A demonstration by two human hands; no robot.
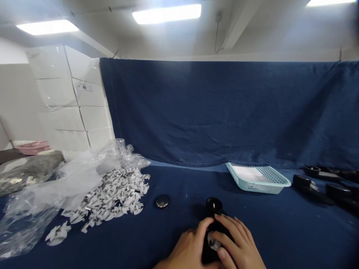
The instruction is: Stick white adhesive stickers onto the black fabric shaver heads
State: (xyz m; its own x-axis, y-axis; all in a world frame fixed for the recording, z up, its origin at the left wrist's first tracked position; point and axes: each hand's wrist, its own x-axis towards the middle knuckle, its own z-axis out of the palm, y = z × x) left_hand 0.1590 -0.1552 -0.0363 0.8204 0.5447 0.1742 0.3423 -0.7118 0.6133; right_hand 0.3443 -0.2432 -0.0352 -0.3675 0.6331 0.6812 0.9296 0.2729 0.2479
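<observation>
Item: black handled device (212,228), lying on the blue cloth-covered table (174,239). All positions below are taken from this device.

Orientation: its long axis runs from the person outward toward the hanging blue cloth (224,112). The round head, with a small bright spot on top, points away from the person; the handle end lies under the hands at the bottom of the view.

Left hand (187,250): on the device's left flank, fingers curled against the side of the handle, thumb reaching up toward the neck. It appears closed about the body.

Right hand (238,246): on the device's right flank, fingers draped over the handle. The thumb and forefinger press a small pale piece (214,244) onto the top of the handle. Both hands are in contact with the device; neither is nearer.

Left of the device, near: one round dark disc (162,201) lying alone.

Further left: a heap of small white cut-out pieces (112,198), spilling from a clear plastic bag (42,194).

Right and beyond: a light blue basket (258,179), tilted against the cloth.

Far right: several black devices (322,186) of like kind lying in a group.

Far left, behind the bag: stacked white boxes (73,101).
</observation>
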